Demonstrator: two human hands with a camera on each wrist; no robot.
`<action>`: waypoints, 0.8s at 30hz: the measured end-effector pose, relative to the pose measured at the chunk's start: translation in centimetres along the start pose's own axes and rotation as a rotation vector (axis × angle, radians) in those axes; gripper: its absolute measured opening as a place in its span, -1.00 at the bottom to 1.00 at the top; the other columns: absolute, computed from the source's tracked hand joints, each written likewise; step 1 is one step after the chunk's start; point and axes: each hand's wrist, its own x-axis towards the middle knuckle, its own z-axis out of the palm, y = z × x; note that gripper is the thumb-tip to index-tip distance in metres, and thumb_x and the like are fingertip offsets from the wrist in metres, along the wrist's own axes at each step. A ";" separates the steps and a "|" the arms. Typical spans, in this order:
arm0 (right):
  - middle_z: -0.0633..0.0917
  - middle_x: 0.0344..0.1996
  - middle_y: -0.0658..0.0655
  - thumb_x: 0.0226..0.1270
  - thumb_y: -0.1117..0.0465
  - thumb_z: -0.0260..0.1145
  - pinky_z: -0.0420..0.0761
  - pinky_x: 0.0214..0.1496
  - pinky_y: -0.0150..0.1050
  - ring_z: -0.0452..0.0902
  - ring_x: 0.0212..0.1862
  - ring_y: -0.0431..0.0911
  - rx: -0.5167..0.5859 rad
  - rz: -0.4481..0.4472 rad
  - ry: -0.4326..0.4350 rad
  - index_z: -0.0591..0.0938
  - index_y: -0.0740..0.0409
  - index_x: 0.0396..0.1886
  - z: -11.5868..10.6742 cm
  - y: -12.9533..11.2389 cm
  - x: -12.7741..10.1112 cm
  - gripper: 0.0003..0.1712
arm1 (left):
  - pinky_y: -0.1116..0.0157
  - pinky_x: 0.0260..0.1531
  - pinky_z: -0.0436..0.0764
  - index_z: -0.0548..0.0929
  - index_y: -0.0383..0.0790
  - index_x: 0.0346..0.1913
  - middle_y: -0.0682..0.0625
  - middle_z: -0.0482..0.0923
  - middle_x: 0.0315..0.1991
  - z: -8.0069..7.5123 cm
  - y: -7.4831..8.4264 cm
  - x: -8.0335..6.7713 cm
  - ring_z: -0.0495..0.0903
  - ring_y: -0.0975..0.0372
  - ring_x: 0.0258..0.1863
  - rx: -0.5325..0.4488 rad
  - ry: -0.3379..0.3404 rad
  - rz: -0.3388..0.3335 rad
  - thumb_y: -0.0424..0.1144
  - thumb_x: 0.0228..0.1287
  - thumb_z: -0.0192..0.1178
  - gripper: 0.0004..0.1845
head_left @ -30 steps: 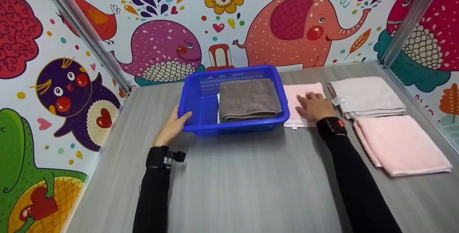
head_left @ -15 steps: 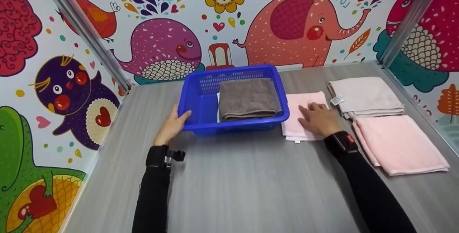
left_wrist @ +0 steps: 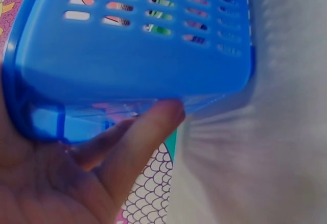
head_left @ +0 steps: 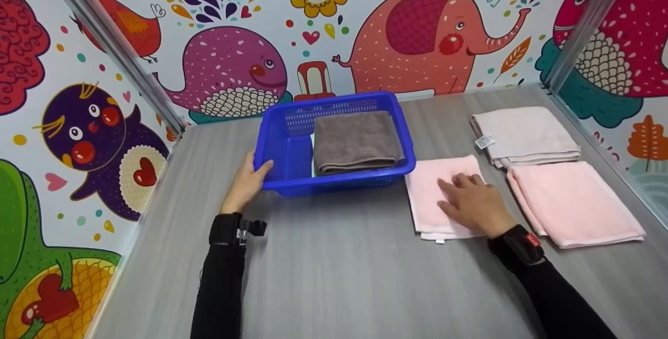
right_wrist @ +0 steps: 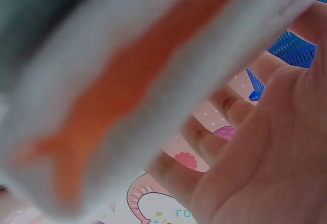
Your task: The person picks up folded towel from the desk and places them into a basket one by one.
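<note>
Grey wood-grain tabletop (head_left: 339,276), cartoon mural walls on the left, far and right sides, purple whale (head_left: 229,75) and coral elephant (head_left: 417,36) on the far wall, slanted metal posts (head_left: 109,47) at both far corners, even light

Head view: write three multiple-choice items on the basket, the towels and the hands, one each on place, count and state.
1. Where does the brown towel lie?
A. in the blue basket
B. on the table
C. under the right hand

2. How many folded towels lie outside the basket?
A. one
B. three
C. five

3. What is the left hand doing?
A. hanging free
B. holding the basket's corner
C. pressing a towel

Key: 1 A, the basket's walls surround it. 2 B, the small pink towel, the large pink towel and the pale towel. 3 B, its thumb lies over the rim.
</note>
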 end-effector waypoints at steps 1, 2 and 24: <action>0.61 0.13 0.34 0.46 -0.10 0.28 0.58 -0.09 0.37 0.49 0.14 0.35 -0.001 0.002 -0.003 0.58 0.10 0.39 0.0 -0.1 0.1 -0.38 | -0.13 0.55 0.19 -0.08 -0.23 0.67 -0.33 0.13 0.60 0.0 0.0 0.0 0.20 -0.16 0.57 0.000 0.002 -0.001 -0.03 0.64 -0.02 -0.23; 0.61 0.11 0.34 0.45 -0.11 0.29 0.59 -0.10 0.36 0.48 0.12 0.34 -0.003 0.003 -0.004 0.58 0.09 0.38 -0.1 -0.2 0.1 -0.38 | -0.12 0.55 0.20 -0.07 -0.23 0.67 -0.33 0.14 0.60 -0.1 0.0 0.0 0.22 -0.15 0.57 0.000 0.006 -0.002 -0.03 0.64 -0.02 -0.24; 0.62 0.05 0.32 0.23 -0.28 0.44 0.62 -0.15 0.31 0.50 0.06 0.28 -0.052 -0.043 -0.116 0.69 -0.07 0.26 -1.5 -5.4 -1.3 -0.33 | -0.14 0.52 0.25 -0.02 -0.24 0.65 -0.36 0.22 0.56 0.1 -0.1 -0.1 0.29 -0.18 0.52 -0.002 0.016 0.024 -0.03 0.63 0.01 -0.25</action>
